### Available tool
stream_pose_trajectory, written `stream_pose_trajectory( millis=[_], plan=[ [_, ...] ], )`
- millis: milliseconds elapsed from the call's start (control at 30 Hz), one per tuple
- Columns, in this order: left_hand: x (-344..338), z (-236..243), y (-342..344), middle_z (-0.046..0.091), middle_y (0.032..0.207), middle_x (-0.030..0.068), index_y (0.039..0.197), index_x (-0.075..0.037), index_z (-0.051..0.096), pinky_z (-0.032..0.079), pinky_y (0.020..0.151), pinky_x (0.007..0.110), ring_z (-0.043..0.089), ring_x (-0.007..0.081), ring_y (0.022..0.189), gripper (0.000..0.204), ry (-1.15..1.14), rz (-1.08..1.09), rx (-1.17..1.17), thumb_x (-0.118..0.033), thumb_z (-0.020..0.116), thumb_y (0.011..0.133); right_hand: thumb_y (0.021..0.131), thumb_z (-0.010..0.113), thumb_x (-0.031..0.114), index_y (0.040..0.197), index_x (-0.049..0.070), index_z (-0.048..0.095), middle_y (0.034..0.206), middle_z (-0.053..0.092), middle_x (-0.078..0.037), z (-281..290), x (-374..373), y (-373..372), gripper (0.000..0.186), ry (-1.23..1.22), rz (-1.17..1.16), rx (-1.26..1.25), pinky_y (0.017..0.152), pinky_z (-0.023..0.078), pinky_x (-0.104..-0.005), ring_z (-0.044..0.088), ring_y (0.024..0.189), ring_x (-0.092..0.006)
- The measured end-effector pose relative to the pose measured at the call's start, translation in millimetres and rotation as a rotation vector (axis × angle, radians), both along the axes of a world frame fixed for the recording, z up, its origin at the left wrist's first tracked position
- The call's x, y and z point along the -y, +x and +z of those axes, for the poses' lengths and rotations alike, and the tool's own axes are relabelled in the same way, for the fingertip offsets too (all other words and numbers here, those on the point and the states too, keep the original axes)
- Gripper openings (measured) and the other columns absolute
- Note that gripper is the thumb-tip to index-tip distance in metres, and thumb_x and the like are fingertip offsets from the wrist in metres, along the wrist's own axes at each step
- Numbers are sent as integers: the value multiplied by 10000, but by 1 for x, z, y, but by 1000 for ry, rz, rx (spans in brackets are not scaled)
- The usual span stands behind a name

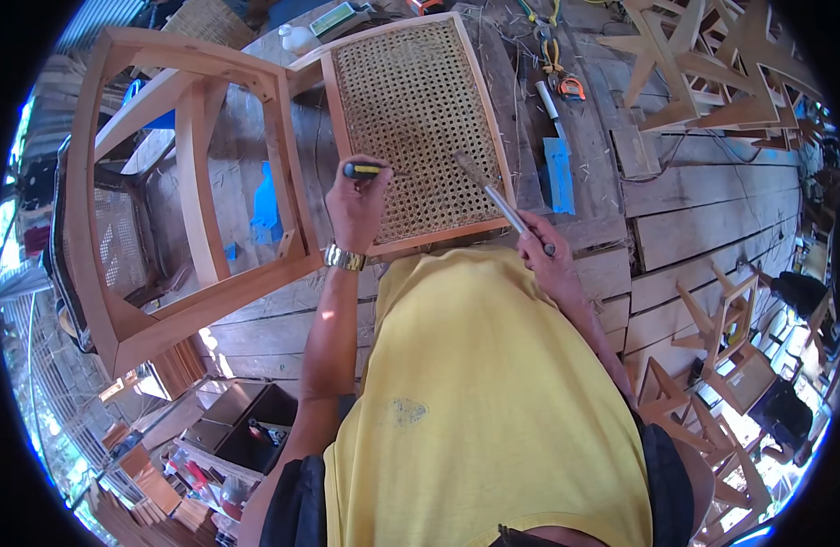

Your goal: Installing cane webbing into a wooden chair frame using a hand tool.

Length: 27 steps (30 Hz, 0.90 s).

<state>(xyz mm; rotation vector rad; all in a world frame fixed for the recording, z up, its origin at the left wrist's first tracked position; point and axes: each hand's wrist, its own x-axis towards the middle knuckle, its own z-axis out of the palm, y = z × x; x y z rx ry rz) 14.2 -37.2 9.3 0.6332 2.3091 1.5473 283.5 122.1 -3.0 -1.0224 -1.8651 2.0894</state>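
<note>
A wooden chair frame (298, 214) lies on the workbench, joined to a panel of woven cane (411, 82) set in a wooden border. My left hand (358, 208), with a metal watch at the wrist, is closed around a screwdriver-like tool (365, 170) with a black and yellow handle; its thin tip lies over the cane. Over the panel's right edge, my right hand (546, 255) grips a hammer (500, 202) by its silver shaft. The hammer's brownish head hangs above the cane, right of the tool's tip. Whether either tool touches the weave I cannot tell.
Pliers (550, 47), an orange tape measure (573, 88), a white marker-like stick (547, 100) and blue pieces (558, 175) lie right of the panel. More wooden frames (702, 64) are stacked at the far right. A dark open box (256, 428) stands lower left.
</note>
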Motion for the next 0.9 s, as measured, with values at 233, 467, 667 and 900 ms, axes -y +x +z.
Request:
stream_pose_trajectory(
  millis=[233,467,667,900],
  plan=[
    [-36,-13,-27,736,980,33,1069,-70,631,545,754,247,664,86,849,223,73,43,-63,-82,764,892,1041,528,155,1368,40,556,762,530,30,-3,-16,-28,348,-44,-53,19,562,377,-208,444,638,-35],
    [-50,-16,-37,723,940,8,1052,-78,654,518,706,223,623,52,786,203,59,-78,-57,-117,775,893,1045,516,172,1378,46,538,791,532,37,-4,-11,-45,357,-49,-119,-30,545,347,-175,412,640,-9],
    [-51,-13,-43,736,895,44,1048,-79,636,545,689,247,677,92,758,219,-88,-224,-170,-73,770,875,1041,525,147,1382,30,529,801,533,34,1,2,-76,361,46,-80,-65,586,372,-194,446,673,-31],
    [-55,-20,-86,737,922,21,1060,-66,646,543,730,249,665,74,803,221,39,-42,-120,-138,774,895,1044,523,142,1370,26,530,782,528,26,-12,-12,-83,347,14,-151,-65,575,381,-201,449,659,-32]
  ],
)
